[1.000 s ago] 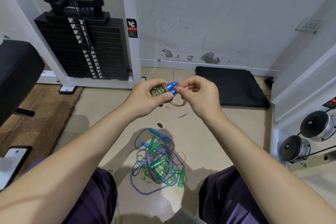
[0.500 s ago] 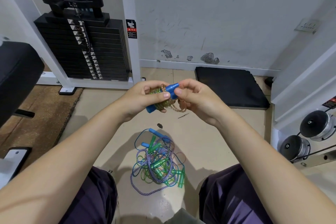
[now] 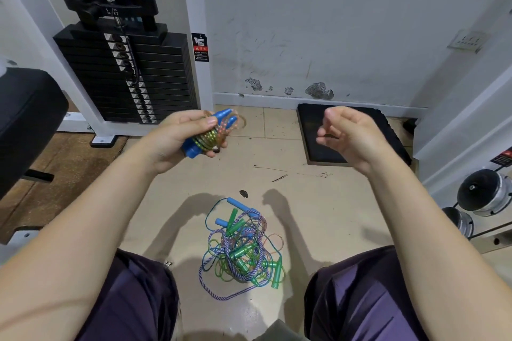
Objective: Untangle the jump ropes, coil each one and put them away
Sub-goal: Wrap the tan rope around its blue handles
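The left hand holds a coiled rope up in the air, in front of the weight stack. Its grip is closed around the bundle: the thumb lies over the top and the fingers curl under it. The coils look clear with yellow and red glints. Two blue handles stick out of the top of the bundle toward the wall, and a blue end shows below the hand.

The right hand is raised well apart from the left one, above the black mat. Its fingers are loosely curled and its grip holds nothing.

On the floor, between the person's knees, lies the tangled pile of the other ropes: a thin blue one, a green one and a braided purple-white one, with blue and green handles mixed in. Neither hand touches this pile.

At the right edge some dumbbells sit on a rack.
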Tool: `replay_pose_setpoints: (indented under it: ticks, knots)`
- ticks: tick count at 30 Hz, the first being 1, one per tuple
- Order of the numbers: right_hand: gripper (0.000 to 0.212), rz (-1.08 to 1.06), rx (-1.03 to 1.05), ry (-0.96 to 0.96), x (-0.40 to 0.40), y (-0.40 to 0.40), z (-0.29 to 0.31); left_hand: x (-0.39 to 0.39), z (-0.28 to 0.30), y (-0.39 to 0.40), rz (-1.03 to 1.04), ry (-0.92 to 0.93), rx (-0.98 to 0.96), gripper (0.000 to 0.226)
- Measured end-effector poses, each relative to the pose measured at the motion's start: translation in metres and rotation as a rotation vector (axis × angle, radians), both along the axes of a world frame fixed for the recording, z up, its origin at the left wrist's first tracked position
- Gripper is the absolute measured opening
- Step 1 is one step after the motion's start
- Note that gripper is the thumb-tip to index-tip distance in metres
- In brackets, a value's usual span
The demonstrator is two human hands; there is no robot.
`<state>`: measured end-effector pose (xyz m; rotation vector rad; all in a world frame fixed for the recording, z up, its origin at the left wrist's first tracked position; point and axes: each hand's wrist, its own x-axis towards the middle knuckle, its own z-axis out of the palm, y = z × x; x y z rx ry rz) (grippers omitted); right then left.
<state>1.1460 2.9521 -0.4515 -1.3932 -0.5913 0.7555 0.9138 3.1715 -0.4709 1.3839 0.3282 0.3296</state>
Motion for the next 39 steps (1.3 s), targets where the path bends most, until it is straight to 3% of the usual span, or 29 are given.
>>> replay_pose_setpoints:
  ticks: [2,5,8,10,13,16,21,24,34,36,39]
  knots:
    - [0.010,-0.023,0.023,0.036,0.003,-0.001,-0.003,-0.003,0.000,0.001,-0.009,0.005,-0.011,0.078]
    - [0.026,0.183,-0.012,0.060,-0.021,0.010,-0.010,0.002,-0.002,-0.013,-0.099,0.025,-0.023,0.077]
    - [0.040,0.387,-0.039,0.043,-0.048,0.020,-0.013,0.008,-0.001,-0.027,-0.166,0.025,-0.050,0.065]
    - [0.034,0.424,-0.072,0.009,-0.056,0.025,-0.012,0.011,0.000,-0.032,-0.168,0.035,-0.048,0.041]
    - [0.006,0.378,-0.079,-0.017,-0.061,0.027,-0.011,0.012,0.001,-0.035,-0.163,0.060,-0.048,0.035]
    - [0.011,0.333,-0.058,-0.016,-0.059,0.028,-0.010,0.011,0.001,-0.033,-0.183,0.085,-0.058,0.044]
    - [0.016,0.032,0.021,-0.025,-0.049,0.031,-0.012,0.012,-0.001,-0.035,-0.245,0.109,-0.054,0.033]
    - [0.016,-0.039,0.023,-0.050,-0.046,0.032,-0.012,0.017,-0.001,-0.037,-0.241,0.140,-0.004,0.035]
    - [0.015,-0.225,-0.121,-0.171,-0.039,0.034,-0.020,0.016,-0.003,-0.028,-0.262,0.245,0.130,0.038]
    - [0.018,-0.247,-0.155,-0.275,-0.040,0.034,-0.021,0.011,-0.006,-0.018,-0.237,0.281,0.133,0.056]
    - [0.023,-0.224,-0.301,-0.673,-0.039,0.033,-0.023,0.004,-0.014,-0.005,-0.177,0.317,0.106,0.082]
